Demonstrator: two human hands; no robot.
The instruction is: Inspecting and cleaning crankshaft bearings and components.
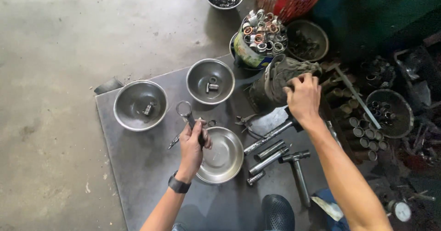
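The ring tool, a dark handle ending in a round metal loop, stands upright in the left hand, whose fingers are wrapped tight round the handle so the loop sticks up free above the fist. It hangs just over the rim of the empty bowl, the nearest of three steel bowls laid out on the dark mat; that seems a handy spot for anything coming off the tool to drop. The right hand is stretched further out and closed on the grey rag draped over a dark pot, gripping a fold of it from above. The hands are well apart. Behind the left hand, the middle bowl and the left bowl each hold a few small metal parts, kept sorted by kind, it appears. Rods and a hammer lie loose on the mat between the arms, within easy reach. A can of rings stands behind the rag.
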